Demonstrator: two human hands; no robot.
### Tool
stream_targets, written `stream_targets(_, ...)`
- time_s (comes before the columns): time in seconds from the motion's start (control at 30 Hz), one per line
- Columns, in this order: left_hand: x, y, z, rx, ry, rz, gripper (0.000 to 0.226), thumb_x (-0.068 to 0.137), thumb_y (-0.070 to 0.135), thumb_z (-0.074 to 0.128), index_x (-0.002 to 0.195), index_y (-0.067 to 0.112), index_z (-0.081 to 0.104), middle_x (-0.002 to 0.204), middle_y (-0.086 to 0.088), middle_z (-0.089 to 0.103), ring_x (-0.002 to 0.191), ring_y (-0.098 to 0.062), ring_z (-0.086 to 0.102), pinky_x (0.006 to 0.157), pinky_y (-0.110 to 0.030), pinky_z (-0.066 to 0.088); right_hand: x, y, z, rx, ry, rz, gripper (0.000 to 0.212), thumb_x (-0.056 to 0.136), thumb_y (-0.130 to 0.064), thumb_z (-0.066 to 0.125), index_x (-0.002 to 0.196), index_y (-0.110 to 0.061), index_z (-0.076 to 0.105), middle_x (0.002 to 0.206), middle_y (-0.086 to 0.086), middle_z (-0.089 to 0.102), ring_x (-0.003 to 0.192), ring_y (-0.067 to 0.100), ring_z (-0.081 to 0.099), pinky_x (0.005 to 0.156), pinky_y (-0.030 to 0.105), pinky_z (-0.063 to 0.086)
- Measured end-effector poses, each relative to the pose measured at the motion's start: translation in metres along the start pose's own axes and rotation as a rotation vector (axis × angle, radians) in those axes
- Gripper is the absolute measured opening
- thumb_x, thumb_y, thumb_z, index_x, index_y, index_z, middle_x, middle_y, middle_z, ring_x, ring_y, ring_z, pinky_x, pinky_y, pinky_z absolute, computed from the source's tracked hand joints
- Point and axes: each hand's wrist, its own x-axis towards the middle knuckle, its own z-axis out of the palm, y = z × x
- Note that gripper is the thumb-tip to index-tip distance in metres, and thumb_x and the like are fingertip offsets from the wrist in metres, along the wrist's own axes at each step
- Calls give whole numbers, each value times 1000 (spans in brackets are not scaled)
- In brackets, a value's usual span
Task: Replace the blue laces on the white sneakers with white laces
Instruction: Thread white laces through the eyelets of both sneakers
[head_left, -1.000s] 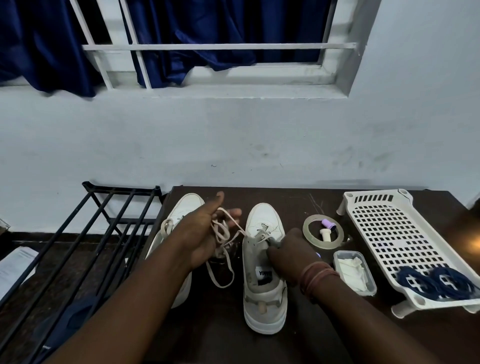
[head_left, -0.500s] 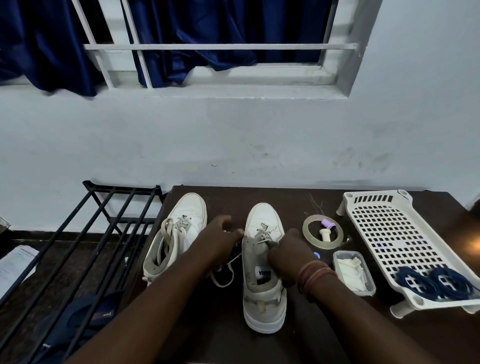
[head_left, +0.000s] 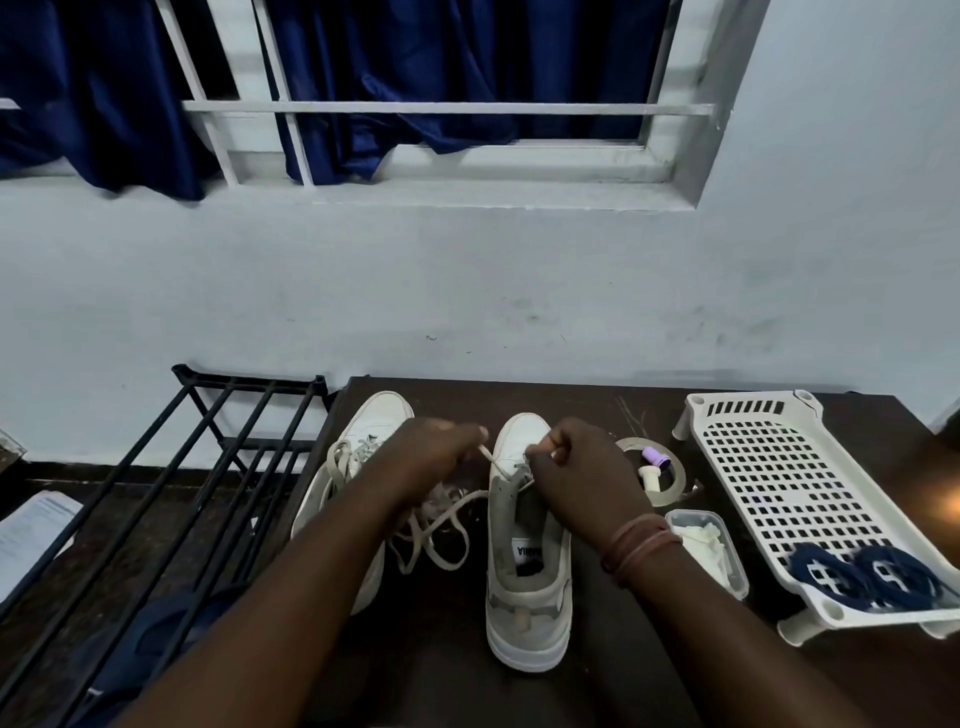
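Dark desk (head_left: 597, 410) against a pale wall, two white sneakers on it. Left hand (head_left: 431, 457) pinches the white lace (head_left: 488, 457) end beside the right sneaker (head_left: 524, 571); right hand (head_left: 576, 473) pinches lace at its eyelets. Loose lace lies between it and the left sneaker (head_left: 363, 436). Blue laces (head_left: 872, 574) sit coiled in the white tray (head_left: 779, 467), well apart.

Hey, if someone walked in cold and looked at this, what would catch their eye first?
Probably the two hands at the middle of the dark table: the left hand and the right hand each pinch a white lace over the right sneaker. Next, the coiled blue laces in the white perforated tray at the right edge.
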Motion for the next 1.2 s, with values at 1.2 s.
stream_targets(1.2, 3, 20, 6, -941, 65, -326, 15, 102, -4, 45, 89, -6, 51, 93, -26, 56, 98, -38, 62, 103, -47, 49, 22, 13, -42, 703, -324, 41, 20, 89, -10, 57, 101, -6, 73, 78, 11, 69, 60, 16, 49, 56, 29, 36)
